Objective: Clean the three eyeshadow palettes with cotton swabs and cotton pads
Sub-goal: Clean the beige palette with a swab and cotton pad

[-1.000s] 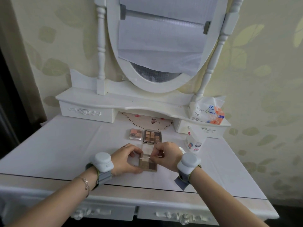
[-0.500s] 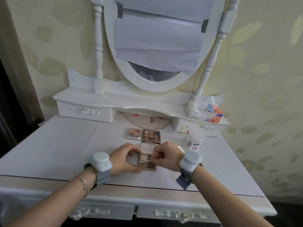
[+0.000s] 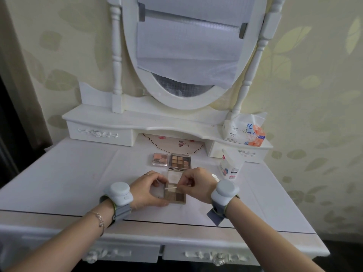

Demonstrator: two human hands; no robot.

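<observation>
An open brown eyeshadow palette lies on the white table between my hands. My left hand grips its left edge, thumb at the front corner. My right hand pinches a cotton swab, whose tip rests across the palette's upper pans. Behind it lie a small pink palette and a square brown palette, side by side and apart from my hands.
A plastic pack of cotton pads stands right of the palettes. A tissue pack sits on the dresser's right shelf. A mirror covered with paper rises behind. The table's front edge is near my wrists.
The swab tip has shifted slightly upward and leftward across the palette's pans. My left hand keeps its hold on the palette. The view has tilted a little.
</observation>
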